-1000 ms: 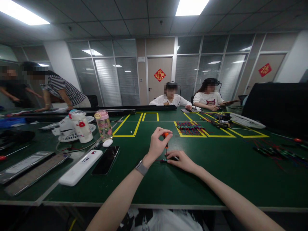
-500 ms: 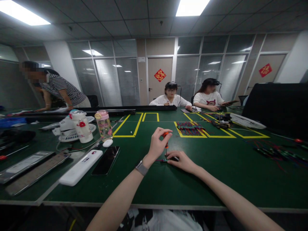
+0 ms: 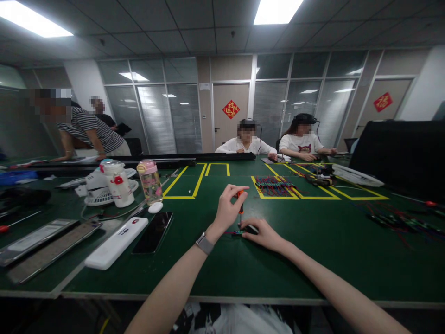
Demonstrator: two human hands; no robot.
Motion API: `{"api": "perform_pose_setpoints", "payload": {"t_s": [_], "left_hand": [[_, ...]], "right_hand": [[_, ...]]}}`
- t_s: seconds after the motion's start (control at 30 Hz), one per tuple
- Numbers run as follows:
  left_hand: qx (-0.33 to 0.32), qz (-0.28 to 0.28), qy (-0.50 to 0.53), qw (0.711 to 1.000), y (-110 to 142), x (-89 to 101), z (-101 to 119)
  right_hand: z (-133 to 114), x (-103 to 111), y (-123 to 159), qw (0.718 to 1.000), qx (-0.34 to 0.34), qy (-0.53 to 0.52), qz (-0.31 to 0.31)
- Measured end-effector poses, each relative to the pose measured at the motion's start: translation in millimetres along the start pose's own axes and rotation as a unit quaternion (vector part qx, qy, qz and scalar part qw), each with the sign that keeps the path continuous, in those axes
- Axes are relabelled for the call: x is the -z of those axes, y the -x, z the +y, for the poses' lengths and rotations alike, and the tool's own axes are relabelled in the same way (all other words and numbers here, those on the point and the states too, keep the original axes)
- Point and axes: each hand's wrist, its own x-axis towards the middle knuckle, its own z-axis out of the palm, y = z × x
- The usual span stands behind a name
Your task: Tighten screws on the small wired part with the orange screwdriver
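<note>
My left hand (image 3: 230, 204), a watch on its wrist, grips the orange-and-black handle of a screwdriver (image 3: 241, 208) from above. Its shaft stands upright, with the tip down at a small green wired part (image 3: 238, 232) on the table. From the right, my right hand (image 3: 261, 233) rests on the table and pinches that part with its fingertips. Thin red and dark wires run out of the part to the left. Under the right hand's curled fingers shows a dark object (image 3: 251, 229) with a pale edge; its kind is unclear.
Bundles of wired green parts lie in a yellow-taped area (image 3: 274, 185) and at the right (image 3: 406, 222). A phone (image 3: 153, 233), a white case (image 3: 116, 243), a bottle (image 3: 150, 183) and a white cup (image 3: 119, 183) stand or lie left. Co-workers sit across the green table (image 3: 215, 278).
My hands and the screwdriver stay almost in place; the right fingers shift slightly. Another person has appeared at the back left. The seated co-worker at right has lowered a hand.
</note>
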Motion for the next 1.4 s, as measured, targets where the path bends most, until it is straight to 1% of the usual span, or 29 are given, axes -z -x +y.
{"api": "perform_pose_setpoints", "payload": {"t_s": [0.1, 0.17, 0.23, 0.37, 0.43, 0.6, 0.7, 0.8, 0.97, 1.03, 1.17, 1.23, 1.3, 1.4], "left_hand": [[0.009, -0.027, 0.042, 0.999, -0.2, -0.3, 0.0], [0.019, -0.030, 0.057, 0.998, -0.3, -0.8, -0.8], [0.020, -0.024, 0.050, 0.998, -0.3, -1.0, -1.5], [-0.007, 0.000, -0.011, 1.000, 0.0, -0.5, -0.8], [-0.013, 0.006, -0.023, 1.000, 0.3, -0.3, 0.2], [0.002, -0.023, 0.017, 1.000, 0.8, -1.3, 1.6], [0.009, -0.025, 0.040, 0.999, 0.6, -2.0, 0.8], [0.004, -0.019, 0.021, 1.000, 0.5, -2.0, -0.1], [-0.021, 0.012, -0.036, 0.999, 0.9, -0.8, 0.0], [-0.017, 0.009, -0.033, 0.999, 1.0, -0.6, 0.9], [-0.002, -0.020, 0.018, 1.000, 1.2, -0.9, 2.5], [0.005, -0.021, 0.032, 0.999, 1.4, -1.0, 2.8], [0.004, -0.017, 0.023, 1.000, 1.4, -0.8, 3.0], [-0.013, -0.003, -0.019, 1.000, 1.0, -0.3, 3.7]], "right_hand": [[-2.9, 1.2, -0.1, 1.000, 0.001, -0.004, -0.004], [-4.7, 2.0, 0.0, 1.000, 0.001, -0.010, -0.008], [-5.7, 2.2, 0.3, 1.000, 0.001, -0.014, -0.011], [-4.8, 1.2, 0.7, 1.000, -0.005, -0.021, -0.009], [-3.8, 0.6, 0.5, 1.000, -0.008, -0.023, -0.008], [-4.4, 0.6, -0.1, 1.000, -0.011, -0.022, -0.007], [-6.0, 0.9, -0.1, 1.000, -0.011, -0.025, -0.008], [-6.3, 0.9, 0.0, 1.000, -0.010, -0.028, -0.008], [-5.8, 1.1, 0.2, 0.999, -0.010, -0.032, -0.008], [-6.3, 1.3, 0.2, 0.999, -0.012, -0.032, -0.009], [-8.6, 1.8, 0.3, 0.999, -0.013, -0.029, -0.007], [-9.6, 2.0, 0.2, 1.000, -0.013, -0.027, -0.007], [-10.1, 2.2, 0.2, 1.000, -0.014, -0.025, -0.008], [-9.6, 2.4, 0.1, 1.000, -0.014, -0.024, -0.010]]}}
